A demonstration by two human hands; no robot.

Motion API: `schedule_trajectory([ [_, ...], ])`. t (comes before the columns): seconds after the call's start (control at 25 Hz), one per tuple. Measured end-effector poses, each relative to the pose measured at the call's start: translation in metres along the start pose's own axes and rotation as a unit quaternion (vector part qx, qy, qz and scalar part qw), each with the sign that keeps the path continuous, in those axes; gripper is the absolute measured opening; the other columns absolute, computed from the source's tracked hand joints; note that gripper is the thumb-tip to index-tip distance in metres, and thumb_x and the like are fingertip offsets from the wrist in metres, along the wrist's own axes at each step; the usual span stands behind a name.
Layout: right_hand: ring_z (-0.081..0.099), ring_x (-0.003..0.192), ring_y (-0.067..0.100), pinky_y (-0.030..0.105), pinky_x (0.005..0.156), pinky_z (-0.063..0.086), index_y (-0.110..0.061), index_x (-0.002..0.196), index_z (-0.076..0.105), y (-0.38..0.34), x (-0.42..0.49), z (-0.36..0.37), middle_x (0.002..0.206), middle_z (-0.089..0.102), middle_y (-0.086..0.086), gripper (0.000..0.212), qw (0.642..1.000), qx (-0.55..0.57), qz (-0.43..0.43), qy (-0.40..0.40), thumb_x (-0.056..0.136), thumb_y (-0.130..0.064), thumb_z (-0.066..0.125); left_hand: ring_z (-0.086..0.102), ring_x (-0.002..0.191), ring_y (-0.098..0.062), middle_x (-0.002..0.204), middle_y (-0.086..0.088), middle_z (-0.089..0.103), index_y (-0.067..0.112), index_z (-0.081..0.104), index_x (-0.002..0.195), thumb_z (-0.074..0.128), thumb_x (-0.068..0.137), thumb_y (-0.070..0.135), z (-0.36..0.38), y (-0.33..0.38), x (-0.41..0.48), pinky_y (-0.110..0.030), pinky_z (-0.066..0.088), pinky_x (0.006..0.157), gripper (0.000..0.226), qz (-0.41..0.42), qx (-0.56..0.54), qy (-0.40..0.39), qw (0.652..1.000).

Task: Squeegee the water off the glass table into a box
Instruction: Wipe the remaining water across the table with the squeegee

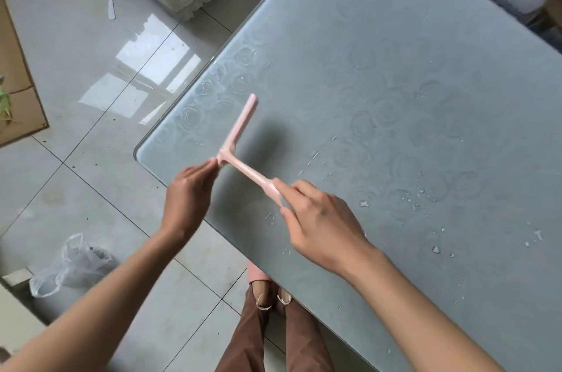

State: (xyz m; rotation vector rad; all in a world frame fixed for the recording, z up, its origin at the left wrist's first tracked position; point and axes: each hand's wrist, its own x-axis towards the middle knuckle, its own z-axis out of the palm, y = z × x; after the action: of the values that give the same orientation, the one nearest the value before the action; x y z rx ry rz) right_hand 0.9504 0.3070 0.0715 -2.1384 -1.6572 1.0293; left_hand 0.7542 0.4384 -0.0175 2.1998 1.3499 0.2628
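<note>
Closest to me are my forearms point(91, 311), reaching in from the bottom corners, with my brown trouser legs point(258, 341) between them at the table's near edge. My right hand point(322, 219) is curled round the end of one bar of the pink squeegee point(240, 128), which I take to be the handle. My left hand point(187, 189) pinches with its fingertips at the joint where the two bars meet. I hold the tool over the near-left corner of the glass table point(395, 37), and judging by its shadow it is lifted clear of the glass. The gripped bar runs from my right hand up and to the left; the other bar, the blade I think, points away from me along the table's left edge. The water droplets point(416, 201) lie scattered to the right of the tool, beside and beyond my right hand, so that hand is the nearer one and the blade must go down on their far side. I see no box ready to catch the water. A sheet of cardboard point(15, 82) lies on the floor point(76, 52) well to the left, and I cannot tell whether it is a box. A clear plastic bag point(73, 265) sits crumpled on the floor; what it holds I cannot make out
</note>
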Motion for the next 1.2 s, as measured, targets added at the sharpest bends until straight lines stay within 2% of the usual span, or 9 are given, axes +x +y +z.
schedule_trajectory([
  [0.12,0.057,0.092,0.031,0.040,0.074,0.045,-0.028,0.139,0.037,0.015,0.011,0.007,0.110,0.052,0.002,0.044,0.999,-0.001,0.013,-0.042,0.095,-0.023,0.042,0.067,0.099,-0.033,0.110,-0.016,0.070,0.004,0.071,0.112,0.064,0.090,0.011,0.020,0.003,-0.007,-0.042,0.054,0.084,0.024,-0.075,0.005,0.003,0.997],
  [0.32,0.060,0.087,0.017,0.033,0.069,0.047,-0.038,0.138,0.044,0.087,-0.103,-0.024,0.108,0.054,-0.014,0.046,0.991,0.024,0.118,-0.053,0.094,-0.025,0.051,0.066,0.063,-0.023,0.085,-0.008,0.074,0.015,0.075,0.100,0.067,0.082,0.015,0.084,0.080,-0.065,-0.023,0.050,0.053,0.020,0.045,-0.033,-0.055,0.997],
  [0.48,0.062,0.076,0.014,0.033,0.060,0.051,-0.035,0.131,0.054,0.099,-0.147,-0.044,0.102,0.057,-0.018,0.047,0.986,-0.015,0.156,-0.055,0.087,-0.020,0.063,0.065,0.067,-0.021,0.096,0.000,0.075,0.015,0.073,0.101,0.071,0.083,0.013,0.104,0.128,-0.085,-0.030,0.054,0.053,0.018,0.019,-0.106,-0.085,0.991],
  [0.56,0.060,0.073,0.015,0.032,0.056,0.050,-0.034,0.131,0.054,0.082,-0.131,-0.050,0.101,0.056,-0.017,0.046,0.992,-0.030,0.120,-0.041,0.087,-0.021,0.063,0.069,0.073,-0.022,0.096,-0.006,0.075,0.011,0.075,0.102,0.072,0.082,0.009,0.085,0.115,-0.071,-0.035,0.057,0.061,0.020,0.008,-0.120,-0.075,0.990],
  [0.76,0.057,0.096,0.033,0.041,0.076,0.047,-0.026,0.137,0.043,0.009,-0.001,-0.025,0.112,0.054,0.002,0.042,1.000,-0.004,0.012,-0.018,0.095,-0.024,0.044,0.070,0.082,-0.032,0.095,-0.017,0.073,0.013,0.074,0.108,0.067,0.087,0.009,0.002,0.024,0.013,-0.039,0.053,0.070,0.023,-0.062,-0.020,-0.013,0.998],
  [0.88,0.057,0.094,0.037,0.036,0.067,0.038,-0.017,0.124,0.048,-0.032,0.076,-0.004,0.105,0.054,0.010,0.031,1.000,-0.009,0.000,-0.017,0.094,-0.019,0.043,0.069,0.085,-0.038,0.091,-0.023,0.071,0.016,0.072,0.113,0.062,0.092,0.016,-0.028,-0.032,0.063,-0.039,0.050,0.070,0.023,-0.091,0.049,0.009,0.995],
  [0.96,0.057,0.091,0.036,0.033,0.065,0.032,-0.016,0.118,0.049,-0.038,0.099,0.007,0.101,0.053,0.010,0.026,1.000,-0.011,0.012,-0.024,0.093,-0.017,0.043,0.067,0.084,-0.039,0.092,-0.023,0.071,0.016,0.072,0.111,0.061,0.093,0.021,-0.028,-0.051,0.085,-0.034,0.045,0.066,0.022,-0.080,0.067,0.017,0.994],
  [1.08,0.056,0.092,0.036,0.036,0.066,0.035,-0.024,0.126,0.045,-0.023,0.091,0.012,0.103,0.051,0.007,0.032,0.999,0.000,0.031,-0.020,0.095,-0.020,0.040,0.068,0.079,-0.037,0.095,-0.019,0.072,0.012,0.074,0.106,0.062,0.092,0.020,-0.010,-0.050,0.086,-0.037,0.052,0.067,0.020,-0.043,0.037,0.034,0.998],
  [1.2,0.057,0.094,0.031,0.038,0.071,0.041,-0.037,0.138,0.035,-0.009,0.048,0.000,0.104,0.049,-0.001,0.043,0.996,-0.013,0.078,-0.043,0.097,-0.026,0.037,0.066,0.066,-0.034,0.079,-0.019,0.070,0.012,0.076,0.101,0.062,0.087,0.016,0.003,-0.025,0.056,-0.040,0.054,0.056,0.020,0.060,0.010,0.006,0.998],
])
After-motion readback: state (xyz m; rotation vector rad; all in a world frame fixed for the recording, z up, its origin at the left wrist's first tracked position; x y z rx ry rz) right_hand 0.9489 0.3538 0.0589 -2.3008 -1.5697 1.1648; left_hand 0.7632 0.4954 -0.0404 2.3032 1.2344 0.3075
